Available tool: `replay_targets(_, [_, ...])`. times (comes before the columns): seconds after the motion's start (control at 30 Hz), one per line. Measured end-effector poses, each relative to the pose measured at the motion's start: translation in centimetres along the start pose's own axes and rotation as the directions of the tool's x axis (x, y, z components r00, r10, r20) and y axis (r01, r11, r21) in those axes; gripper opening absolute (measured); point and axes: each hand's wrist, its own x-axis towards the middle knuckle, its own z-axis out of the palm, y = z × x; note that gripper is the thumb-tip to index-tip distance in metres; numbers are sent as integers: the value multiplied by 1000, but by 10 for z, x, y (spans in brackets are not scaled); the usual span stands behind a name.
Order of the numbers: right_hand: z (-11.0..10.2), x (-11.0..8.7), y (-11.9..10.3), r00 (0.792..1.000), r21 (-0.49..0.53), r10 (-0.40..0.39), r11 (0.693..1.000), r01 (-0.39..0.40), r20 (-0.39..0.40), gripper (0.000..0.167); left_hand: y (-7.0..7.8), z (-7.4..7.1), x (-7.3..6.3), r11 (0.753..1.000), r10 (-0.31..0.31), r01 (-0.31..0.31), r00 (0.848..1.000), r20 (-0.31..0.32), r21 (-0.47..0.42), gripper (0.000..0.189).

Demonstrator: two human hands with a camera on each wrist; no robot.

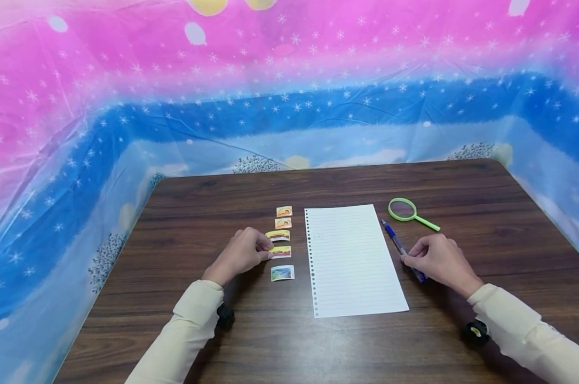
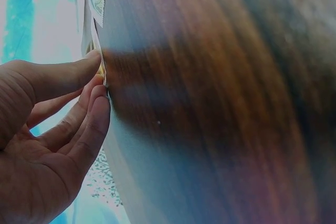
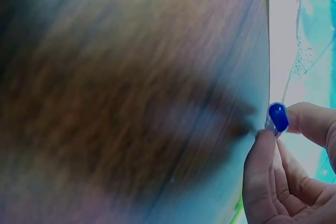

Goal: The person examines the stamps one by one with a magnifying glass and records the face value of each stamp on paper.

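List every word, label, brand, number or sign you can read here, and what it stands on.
No text can be read with certainty.
Sheet of lined paper: a small mark near its left edge, too faint to read.
Stamps: any lettering is too small to read.
Pen: no readable lettering.
Magnifying glass: no text seen.

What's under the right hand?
A blue pen, pinched by the right hand, with both ends showing. The stretch behind the fingertips is covered, and so is the part of the table hidden below the hand.
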Motion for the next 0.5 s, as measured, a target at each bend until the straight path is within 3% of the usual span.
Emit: replay_targets(0.5, [2,0,-5,992,68,42,996,-50,115,25,2,0,-1,1000,-11,11,1000,3,-4,11])
